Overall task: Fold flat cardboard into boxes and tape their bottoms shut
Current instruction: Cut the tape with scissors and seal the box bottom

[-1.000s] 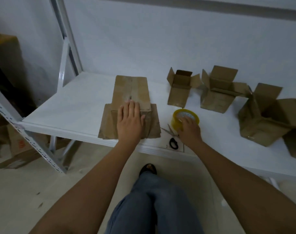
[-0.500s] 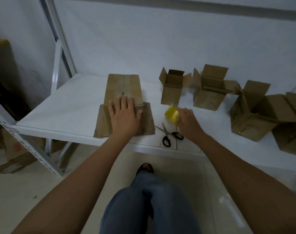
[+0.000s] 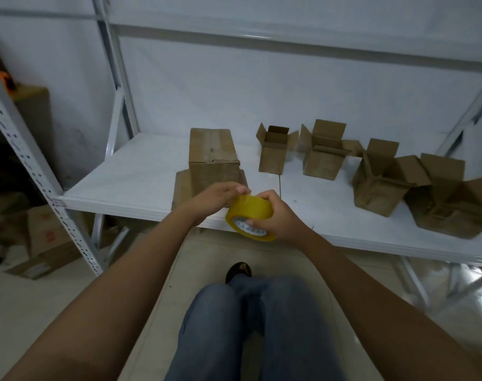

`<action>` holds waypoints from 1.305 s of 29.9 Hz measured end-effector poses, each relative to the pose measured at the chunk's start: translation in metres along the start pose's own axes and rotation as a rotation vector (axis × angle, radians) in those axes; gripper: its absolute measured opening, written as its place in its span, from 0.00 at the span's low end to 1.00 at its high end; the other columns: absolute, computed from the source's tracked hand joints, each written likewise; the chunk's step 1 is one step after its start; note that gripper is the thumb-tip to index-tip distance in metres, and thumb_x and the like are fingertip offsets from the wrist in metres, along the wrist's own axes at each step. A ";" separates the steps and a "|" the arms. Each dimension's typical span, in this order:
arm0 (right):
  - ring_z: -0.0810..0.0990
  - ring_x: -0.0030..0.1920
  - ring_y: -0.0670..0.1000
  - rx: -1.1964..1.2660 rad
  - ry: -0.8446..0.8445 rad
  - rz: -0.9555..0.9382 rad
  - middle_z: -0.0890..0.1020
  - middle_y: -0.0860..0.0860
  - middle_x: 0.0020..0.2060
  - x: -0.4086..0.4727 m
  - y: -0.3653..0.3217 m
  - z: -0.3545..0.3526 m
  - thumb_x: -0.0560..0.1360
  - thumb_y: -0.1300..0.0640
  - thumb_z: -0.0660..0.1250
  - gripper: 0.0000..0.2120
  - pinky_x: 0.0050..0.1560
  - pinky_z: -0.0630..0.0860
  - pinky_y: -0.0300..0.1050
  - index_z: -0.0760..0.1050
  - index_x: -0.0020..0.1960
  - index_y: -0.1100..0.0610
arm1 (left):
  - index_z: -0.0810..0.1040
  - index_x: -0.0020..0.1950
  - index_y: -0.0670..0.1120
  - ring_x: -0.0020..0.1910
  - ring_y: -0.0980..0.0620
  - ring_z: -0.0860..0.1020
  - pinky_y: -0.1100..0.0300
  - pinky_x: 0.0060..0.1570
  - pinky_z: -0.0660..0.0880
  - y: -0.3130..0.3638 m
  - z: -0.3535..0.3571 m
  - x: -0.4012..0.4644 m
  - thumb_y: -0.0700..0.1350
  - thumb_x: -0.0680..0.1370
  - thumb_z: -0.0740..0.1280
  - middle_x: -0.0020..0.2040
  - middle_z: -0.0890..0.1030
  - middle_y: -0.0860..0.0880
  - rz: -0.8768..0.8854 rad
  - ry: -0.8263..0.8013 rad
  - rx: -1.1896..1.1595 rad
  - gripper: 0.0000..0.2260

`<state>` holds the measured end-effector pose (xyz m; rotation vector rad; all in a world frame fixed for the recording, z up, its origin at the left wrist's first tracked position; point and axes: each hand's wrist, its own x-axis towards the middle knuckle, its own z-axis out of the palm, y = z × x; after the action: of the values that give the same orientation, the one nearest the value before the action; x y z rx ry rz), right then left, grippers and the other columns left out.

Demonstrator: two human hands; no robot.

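Note:
A yellow tape roll (image 3: 249,213) is held in front of the shelf edge. My right hand (image 3: 279,215) grips it, fingers over the top and thumb at the white core. My left hand (image 3: 222,199) has its fingertips curled onto the roll's upper rim. Behind my hands a cardboard box (image 3: 212,155) stands bottom up on the white shelf (image 3: 130,182), its closed flaps meeting in a middle seam and its lower flaps spread flat. Neither hand touches this box.
Several folded boxes with open top flaps stand along the shelf: a small one (image 3: 272,155), a second box (image 3: 323,158), a third box (image 3: 377,185) and a larger box (image 3: 451,199) at the right. A perforated steel upright (image 3: 42,171) rises left. Cardboard (image 3: 39,259) lies on the floor.
My right hand lifted the tape roll off the shelf and brought it toward me. My left hand left the box's bottom and came to the roll. The scissors are out of sight.

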<state>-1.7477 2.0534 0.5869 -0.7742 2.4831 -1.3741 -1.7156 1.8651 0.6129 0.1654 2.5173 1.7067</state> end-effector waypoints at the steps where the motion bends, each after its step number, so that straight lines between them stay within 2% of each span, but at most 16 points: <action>1: 0.73 0.52 0.48 -0.009 0.001 -0.008 0.72 0.49 0.53 -0.003 -0.004 0.003 0.69 0.54 0.75 0.23 0.46 0.73 0.40 0.65 0.57 0.50 | 0.80 0.56 0.49 0.57 0.52 0.77 0.57 0.58 0.74 -0.002 -0.001 -0.003 0.46 0.81 0.61 0.56 0.80 0.50 0.003 0.043 -0.037 0.09; 4: 0.73 0.53 0.49 -0.048 -0.008 -0.018 0.72 0.50 0.54 -0.010 -0.009 0.011 0.69 0.54 0.75 0.23 0.48 0.72 0.42 0.65 0.57 0.49 | 0.81 0.46 0.46 0.50 0.52 0.78 0.58 0.52 0.75 -0.010 0.001 -0.007 0.37 0.77 0.67 0.46 0.82 0.49 0.001 0.181 -0.089 0.05; 7: 0.74 0.52 0.49 -0.025 -0.026 -0.009 0.72 0.47 0.51 -0.014 -0.010 0.016 0.70 0.53 0.75 0.22 0.49 0.73 0.43 0.66 0.57 0.49 | 0.82 0.45 0.42 0.44 0.56 0.78 0.61 0.49 0.73 -0.013 0.008 -0.012 0.35 0.74 0.69 0.42 0.82 0.50 -0.009 0.295 -0.122 0.04; 9: 0.74 0.51 0.48 -0.029 -0.011 -0.021 0.73 0.46 0.50 -0.016 -0.012 0.016 0.70 0.52 0.74 0.22 0.48 0.73 0.42 0.66 0.57 0.48 | 0.82 0.45 0.41 0.44 0.55 0.78 0.60 0.50 0.74 -0.013 0.009 -0.014 0.34 0.74 0.69 0.42 0.82 0.49 0.020 0.345 -0.135 0.03; 12: 0.75 0.50 0.47 -0.058 0.013 -0.052 0.74 0.44 0.49 -0.019 -0.018 0.014 0.70 0.50 0.74 0.21 0.48 0.75 0.43 0.67 0.57 0.46 | 0.81 0.43 0.42 0.47 0.53 0.79 0.60 0.51 0.76 -0.011 0.010 -0.019 0.34 0.75 0.69 0.47 0.82 0.46 0.082 0.379 -0.149 0.04; 16: 0.75 0.52 0.48 -0.062 0.010 -0.071 0.75 0.46 0.53 -0.021 -0.022 0.014 0.70 0.48 0.73 0.21 0.51 0.76 0.46 0.67 0.58 0.44 | 0.80 0.40 0.47 0.42 0.56 0.78 0.63 0.44 0.75 -0.008 0.007 -0.025 0.34 0.75 0.68 0.41 0.81 0.50 0.106 0.403 -0.148 0.08; 21: 0.75 0.52 0.47 -0.096 0.034 -0.077 0.75 0.45 0.53 -0.024 -0.019 0.013 0.70 0.46 0.73 0.22 0.51 0.77 0.46 0.66 0.58 0.41 | 0.80 0.39 0.47 0.44 0.49 0.79 0.57 0.47 0.78 -0.006 0.009 -0.024 0.35 0.75 0.69 0.41 0.81 0.46 0.093 0.441 -0.047 0.09; 24: 0.75 0.50 0.47 -0.125 0.049 -0.072 0.75 0.45 0.51 -0.025 -0.018 0.009 0.70 0.46 0.73 0.22 0.47 0.76 0.43 0.66 0.57 0.41 | 0.80 0.42 0.41 0.40 0.55 0.78 0.71 0.40 0.76 -0.005 0.009 -0.025 0.33 0.75 0.68 0.39 0.80 0.48 0.118 0.477 -0.037 0.05; 28: 0.73 0.51 0.47 -0.223 0.035 -0.097 0.75 0.47 0.54 -0.025 -0.013 0.006 0.70 0.45 0.73 0.24 0.47 0.72 0.42 0.67 0.62 0.45 | 0.79 0.44 0.38 0.39 0.53 0.77 0.73 0.39 0.75 -0.005 0.008 -0.028 0.33 0.76 0.67 0.40 0.79 0.44 0.115 0.422 0.023 0.03; 31: 0.72 0.51 0.46 -0.254 0.048 -0.109 0.73 0.45 0.54 -0.023 -0.016 0.004 0.70 0.45 0.73 0.26 0.47 0.70 0.41 0.66 0.64 0.46 | 0.79 0.44 0.39 0.39 0.55 0.76 0.74 0.38 0.73 0.000 0.004 -0.029 0.33 0.76 0.65 0.39 0.79 0.46 0.109 0.429 0.051 0.04; 35: 0.74 0.52 0.47 -0.203 -0.021 -0.072 0.75 0.47 0.57 -0.019 -0.013 0.003 0.70 0.45 0.73 0.25 0.48 0.74 0.41 0.67 0.63 0.46 | 0.76 0.39 0.44 0.37 0.58 0.77 0.71 0.41 0.74 0.002 -0.005 -0.033 0.31 0.76 0.64 0.38 0.78 0.49 0.061 0.352 0.106 0.10; 37: 0.74 0.54 0.49 -0.261 -0.042 -0.072 0.75 0.49 0.58 -0.017 -0.010 0.005 0.70 0.45 0.73 0.26 0.51 0.75 0.45 0.67 0.64 0.47 | 0.75 0.39 0.44 0.33 0.61 0.77 0.72 0.36 0.74 0.001 -0.007 -0.038 0.30 0.77 0.62 0.36 0.77 0.48 0.024 0.314 0.098 0.12; 39: 0.73 0.56 0.50 -0.322 -0.042 -0.079 0.75 0.49 0.60 -0.016 -0.008 0.006 0.69 0.44 0.73 0.27 0.52 0.72 0.45 0.68 0.65 0.47 | 0.76 0.41 0.41 0.31 0.59 0.76 0.73 0.31 0.71 0.001 -0.010 -0.042 0.31 0.77 0.61 0.35 0.77 0.49 -0.025 0.280 0.101 0.09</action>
<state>-1.7291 2.0539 0.5891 -0.9626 2.7018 -0.9778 -1.6758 1.8500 0.6183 -0.1051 2.7905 1.6992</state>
